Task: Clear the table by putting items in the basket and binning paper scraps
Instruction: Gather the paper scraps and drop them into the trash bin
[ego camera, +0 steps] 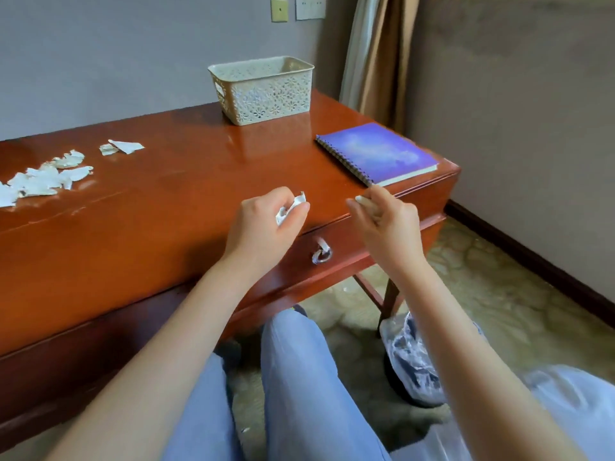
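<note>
Nearest, at the bottom edge: knees in pale blue trousers (293, 377), with a bin lined in clear plastic (411, 357) on the floor to the right. Beyond them, a long red-brown table (186, 201) stretching leftward. Far on it, a pale perforated basket (263, 88), seemingly empty; near its right end, a purple spiral notebook (376, 153), lying flat by the corner. Far left, a loose heap of torn paper scraps (43, 178). Over the near edge, left hand (266, 221) with fingers closed on a crumpled scrap (291, 207); right hand (386, 221) pinched shut on something pale, too small to identify. Likely trouble: light scraps slipping from a loose pinch on the way down to the bin and landing on the carpet; a careless sweep through the heap scattering pieces off the left end.
</note>
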